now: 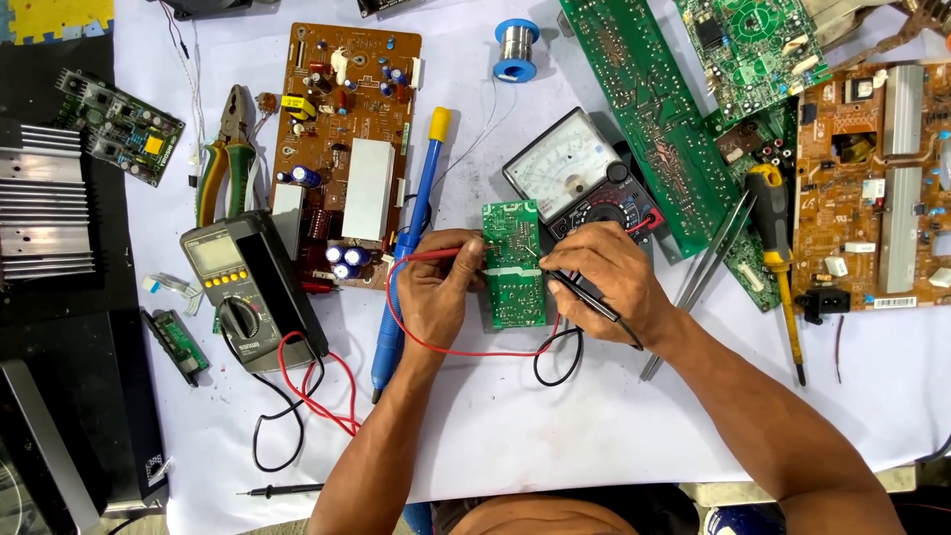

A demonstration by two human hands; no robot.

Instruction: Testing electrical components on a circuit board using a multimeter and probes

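A small green circuit board (514, 292) lies on the white sheet in the middle. My left hand (437, 294) holds a red test probe (443, 255) with its tip against the board's left edge. My right hand (600, 279) grips a black test probe (586, 299) whose tip touches the board's upper right part. Red and black leads (466, 352) loop below the board. An analog meter with a white dial (572, 170) lies just behind the board.
A brown circuit board (347, 139), a blue soldering tool (411, 248), a digital multimeter (243, 287) and pliers (226, 149) lie to the left. Long green boards (654, 119), a yellow-handled screwdriver (778, 248), tweezers (698, 277) and an orange board (872, 188) sit right. A solder spool (516, 47) stands behind.
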